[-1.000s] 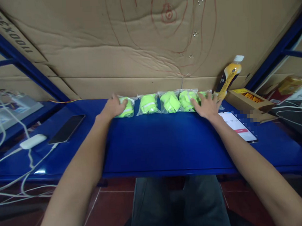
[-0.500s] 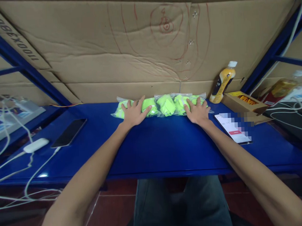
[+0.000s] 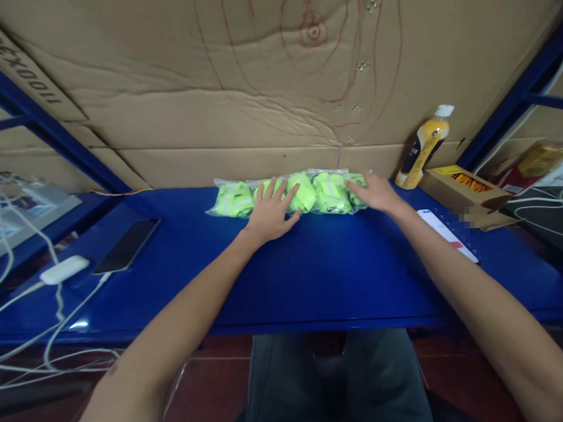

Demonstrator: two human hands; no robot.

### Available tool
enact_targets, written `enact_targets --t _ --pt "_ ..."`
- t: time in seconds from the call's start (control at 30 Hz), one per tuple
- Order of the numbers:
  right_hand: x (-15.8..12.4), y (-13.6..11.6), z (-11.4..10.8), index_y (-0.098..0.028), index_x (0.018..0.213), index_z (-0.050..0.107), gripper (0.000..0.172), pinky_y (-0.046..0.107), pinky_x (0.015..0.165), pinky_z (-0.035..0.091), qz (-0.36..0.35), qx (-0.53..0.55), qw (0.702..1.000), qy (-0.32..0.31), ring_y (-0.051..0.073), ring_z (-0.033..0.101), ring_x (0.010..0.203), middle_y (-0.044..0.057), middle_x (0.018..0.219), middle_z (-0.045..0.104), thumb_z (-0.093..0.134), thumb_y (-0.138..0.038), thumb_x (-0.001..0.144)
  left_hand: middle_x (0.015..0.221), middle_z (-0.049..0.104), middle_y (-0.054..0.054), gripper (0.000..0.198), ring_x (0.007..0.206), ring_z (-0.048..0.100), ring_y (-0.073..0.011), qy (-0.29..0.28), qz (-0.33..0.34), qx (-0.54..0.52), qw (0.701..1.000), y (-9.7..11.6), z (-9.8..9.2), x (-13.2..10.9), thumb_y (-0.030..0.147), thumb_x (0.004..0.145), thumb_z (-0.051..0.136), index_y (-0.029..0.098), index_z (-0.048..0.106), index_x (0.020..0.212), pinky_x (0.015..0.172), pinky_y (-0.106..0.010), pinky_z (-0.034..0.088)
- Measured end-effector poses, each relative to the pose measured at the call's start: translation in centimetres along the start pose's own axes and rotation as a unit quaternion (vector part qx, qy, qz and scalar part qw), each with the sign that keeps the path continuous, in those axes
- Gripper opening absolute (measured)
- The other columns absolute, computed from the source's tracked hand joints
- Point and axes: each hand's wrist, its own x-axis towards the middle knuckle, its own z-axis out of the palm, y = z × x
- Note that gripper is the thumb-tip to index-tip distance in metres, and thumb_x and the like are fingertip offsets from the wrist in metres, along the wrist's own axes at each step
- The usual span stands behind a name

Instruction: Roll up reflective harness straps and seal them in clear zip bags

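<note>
A row of clear plastic bags holding neon-yellow fabric with pale strips [image 3: 331, 193] lies along the back of the blue table. My left hand [image 3: 270, 216] rests with spread fingers over the left-middle bags, partly hiding them. At the row's right end, my right hand [image 3: 378, 192] touches the last bag [image 3: 356, 192] from the side. Its fingers point left and are a little blurred; some are hidden behind the hand. The leftmost bag [image 3: 234, 200] lies uncovered beside my left hand.
A dark phone [image 3: 127, 246] on a cable and a white plug-like device [image 3: 64, 270] lie left. On the right are a juice bottle [image 3: 423, 147], an open cardboard box [image 3: 470, 190] and a lit phone [image 3: 448, 235]. Cardboard [image 3: 165, 116] walls the back.
My left hand has slid right along the row. My right hand has turned from lying on top to the row's right end, and the bags there sit closer together. The view has shifted slightly.
</note>
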Motion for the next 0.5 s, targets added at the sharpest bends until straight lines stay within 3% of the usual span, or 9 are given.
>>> enact_targets --t 0.07,0.13,0.23,0.3,0.4,0.5 --pt "1.4 1.2 -0.8 -0.011 0.147 0.063 0.081 0.064 0.112 0.048 0.061 -0.038 0.997 0.024 0.047 0.061 0.137 0.029 0.144 0.066 0.051 -0.073 0.096 0.171 0.040 -0.019 0.073 0.165 0.021 -0.0424 -0.005 0.007 0.002 1.000 -0.6 0.5 0.2 0.057 0.107 0.045 0.021 0.036 0.170 0.132 -0.065 0.011" --pt "2.4 2.0 -0.7 -0.005 0.139 0.067 0.082 0.059 0.109 0.051 0.106 -0.038 0.994 0.010 0.047 0.064 0.132 0.032 0.137 0.068 0.057 -0.071 0.092 0.172 0.039 -0.019 0.072 0.166 0.021 -0.0420 -0.007 0.010 0.006 1.000 -1.2 0.7 0.4 0.058 0.107 0.047 0.022 0.039 0.169 0.132 -0.065 0.013" --pt "3.1 3.0 -0.1 -0.003 0.121 0.075 0.076 0.047 0.097 0.057 0.132 0.041 0.990 -0.004 0.042 0.071 0.119 0.029 0.123 0.074 0.071 -0.069 0.084 0.174 0.034 -0.020 0.070 0.166 0.020 -0.0422 -0.006 0.009 0.000 1.000 -1.7 0.5 0.5 0.058 0.107 0.049 0.021 0.043 0.166 0.132 -0.065 0.015" --pt "3.3 3.5 -0.3 -0.004 0.112 0.077 0.069 0.045 0.091 0.059 0.155 0.094 0.983 0.026 0.039 0.073 0.110 0.024 0.113 0.076 0.083 -0.063 0.076 0.175 0.032 -0.021 0.069 0.167 0.017 -0.0431 0.009 0.014 -0.008 1.000 -1.7 0.1 0.5 0.056 0.106 0.053 0.020 0.046 0.164 0.133 -0.066 0.012" --pt "3.2 3.5 -1.5 -0.005 0.119 0.072 0.070 0.044 0.094 0.059 0.159 0.145 0.966 0.142 0.036 0.073 0.108 0.021 0.114 0.075 0.091 -0.049 0.068 0.173 0.035 -0.022 0.070 0.167 0.017 -0.0418 0.054 0.033 -0.057 0.996 -1.0 -1.0 0.6 0.055 0.104 0.058 0.017 0.049 0.161 0.134 -0.063 0.013" --pt "2.0 1.9 -2.7 -0.008 0.138 0.055 0.083 0.044 0.103 0.055 0.057 0.234 0.932 0.272 0.032 0.069 0.118 0.021 0.132 0.069 0.089 -0.046 0.073 0.162 0.051 -0.023 0.064 0.159 0.040 -0.0366 0.106 0.038 -0.178 0.978 0.5 -2.4 0.7 0.052 0.105 0.059 0.013 0.053 0.155 0.132 -0.054 0.029"
